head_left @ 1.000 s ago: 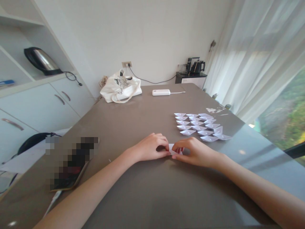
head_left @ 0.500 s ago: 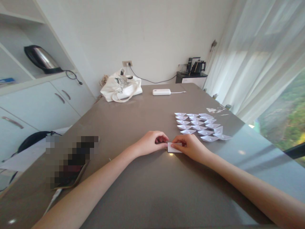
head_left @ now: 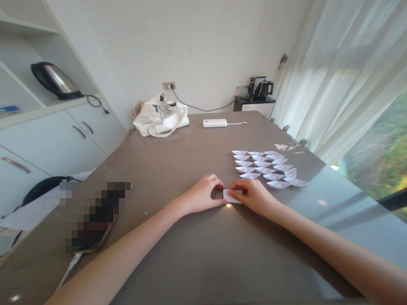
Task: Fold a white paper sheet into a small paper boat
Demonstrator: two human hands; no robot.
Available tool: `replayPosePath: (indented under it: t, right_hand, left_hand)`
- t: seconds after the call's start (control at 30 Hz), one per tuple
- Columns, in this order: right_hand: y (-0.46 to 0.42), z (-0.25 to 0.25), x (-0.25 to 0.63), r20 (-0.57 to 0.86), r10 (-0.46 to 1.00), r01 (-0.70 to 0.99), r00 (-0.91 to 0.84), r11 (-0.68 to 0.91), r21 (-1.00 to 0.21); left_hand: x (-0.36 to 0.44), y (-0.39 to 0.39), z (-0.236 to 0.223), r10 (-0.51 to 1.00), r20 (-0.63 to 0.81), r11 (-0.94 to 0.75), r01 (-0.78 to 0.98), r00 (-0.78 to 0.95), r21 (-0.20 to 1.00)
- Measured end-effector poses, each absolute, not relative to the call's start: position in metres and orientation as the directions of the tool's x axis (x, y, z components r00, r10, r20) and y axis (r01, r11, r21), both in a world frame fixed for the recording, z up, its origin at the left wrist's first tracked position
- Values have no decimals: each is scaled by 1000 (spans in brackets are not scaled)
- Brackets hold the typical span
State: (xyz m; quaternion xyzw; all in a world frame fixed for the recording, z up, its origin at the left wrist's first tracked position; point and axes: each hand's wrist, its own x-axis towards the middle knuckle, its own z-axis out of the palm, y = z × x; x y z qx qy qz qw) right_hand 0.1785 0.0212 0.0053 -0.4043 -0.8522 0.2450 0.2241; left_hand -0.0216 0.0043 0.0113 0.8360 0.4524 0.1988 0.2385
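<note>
A small folded piece of white paper lies just above the brown tabletop or on it; I cannot tell which. My right hand pinches its right part, thumb on the near face and the other fingers behind. At the paper's left end is my left hand, open, with thumb and forefinger spread apart at its lower and upper corners. The thumb tip seems to touch the lower corner. Beyond my right hand, several white folded paper boats sit in rough rows.
White paper scraps lie near the table's right edge. A white power bank with a short cable and a white handbag are at the far end. To the left lies a blurred-out phone with a charging cable.
My left thumb has dropped from the paper's left edge to its lower corner, and the gap between thumb and forefinger has widened. My right hand keeps its pinch in the same place.
</note>
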Motion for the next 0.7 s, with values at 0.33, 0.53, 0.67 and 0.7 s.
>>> replayPosePath:
  t: [0.33,0.53,0.67,0.7]
  right_hand:
    - [19,11,179,252,776,543,-578,596,-591]
    - [19,12,178,235,814,477,-532,517,-710]
    - [21,9,180,208,821,406,-532,463,-788]
    - [21,9,180,204,826,396,-525,449,-801]
  left_hand:
    - [-21,2,9,867,134,-446,627,480,639]
    - [-21,4,6,874,101,-369,513,476,775]
    - [-20,3,4,875,89,-320,432,475,843]
    - [-20,3,5,876,87,-313,422,474,851]
